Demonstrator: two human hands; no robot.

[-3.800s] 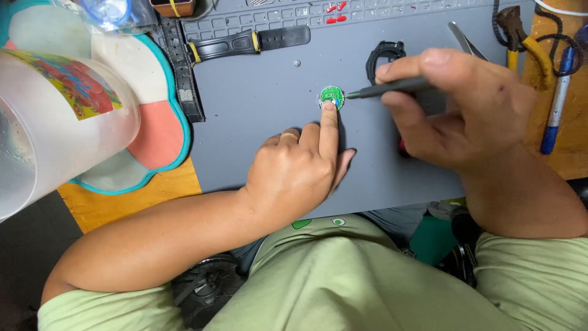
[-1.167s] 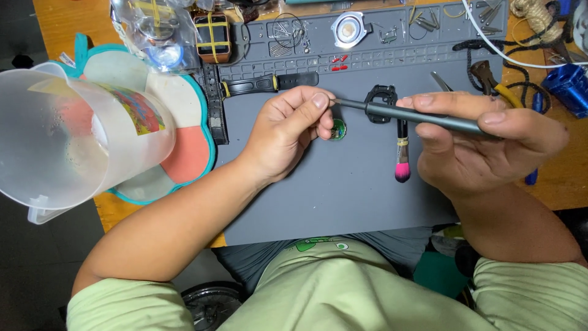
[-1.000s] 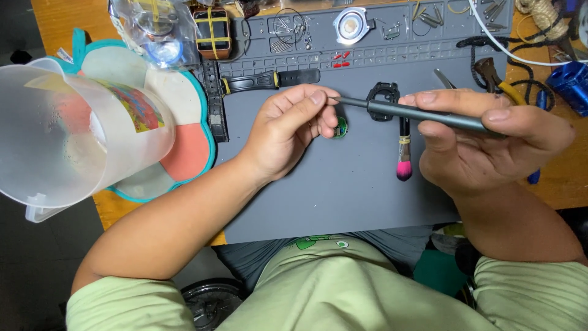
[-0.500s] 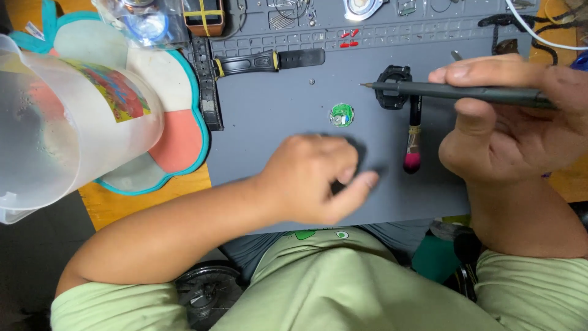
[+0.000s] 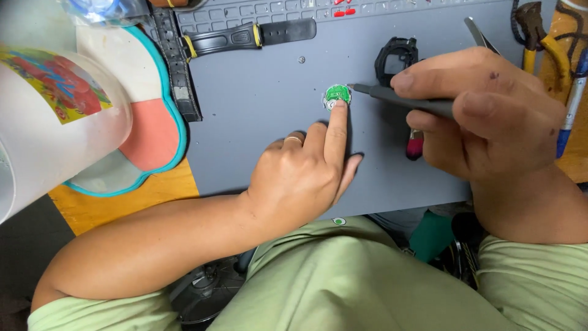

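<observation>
left grip fingertip pinning green disc, tool tip beside

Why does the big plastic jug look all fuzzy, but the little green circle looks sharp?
Head view: the plastic jug sits close to the camera, so it blurs; the green round board under the left hand fingertip is sharp; soft even light, faint shadow beneath the right hand.

Matt grey rubbery mat under the fingers, small glossy green circuit disc at the left forefinger tip, smooth dark matt tool between right fingers, translucent plastic jug, orange wooden tabletop, black plastic strap.
</observation>
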